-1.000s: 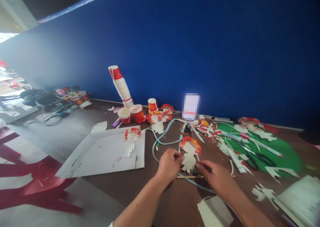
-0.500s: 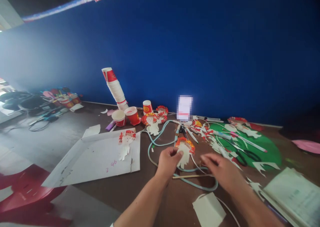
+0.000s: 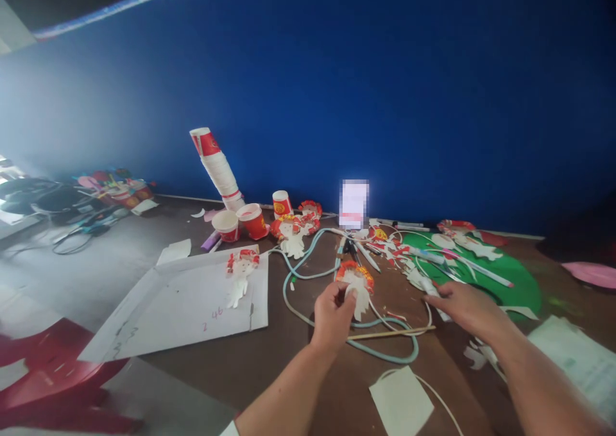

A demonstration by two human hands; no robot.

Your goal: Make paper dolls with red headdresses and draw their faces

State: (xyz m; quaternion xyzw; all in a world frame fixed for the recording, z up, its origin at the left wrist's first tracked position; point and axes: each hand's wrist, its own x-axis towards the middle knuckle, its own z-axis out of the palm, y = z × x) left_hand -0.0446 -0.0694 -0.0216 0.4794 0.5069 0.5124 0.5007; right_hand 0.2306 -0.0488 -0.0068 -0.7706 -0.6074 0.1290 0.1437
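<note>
My left hand [image 3: 334, 314] pinches a paper cutout figure [image 3: 357, 302], white below with an orange-red fringed top, between thumb and fingers. My right hand [image 3: 474, 308] is at the right, its fingers closed around a white tube-like thing [image 3: 430, 286] whose kind I cannot make out. A thin wooden stick [image 3: 389, 335] and a loop of pale blue cable [image 3: 385, 354] lie between the hands. Similar cutout figures lie about: one [image 3: 240, 279] on the white board [image 3: 168, 314], and another [image 3: 292, 240] near the cups.
Paper cups [image 3: 225, 226] and a leaning cup stack [image 3: 219, 170] stand by the blue partition [image 3: 385, 90]. A lit, blurred screen [image 3: 353, 204] rests against it. Scissors, pens and scraps crowd the green mat [image 3: 522, 288]. A white square piece [image 3: 402, 401] lies in front.
My right hand has moved right, away from the paper figure, onto the white tube-like thing. The wooden stick has shifted slightly right. My left hand still holds the figure.
</note>
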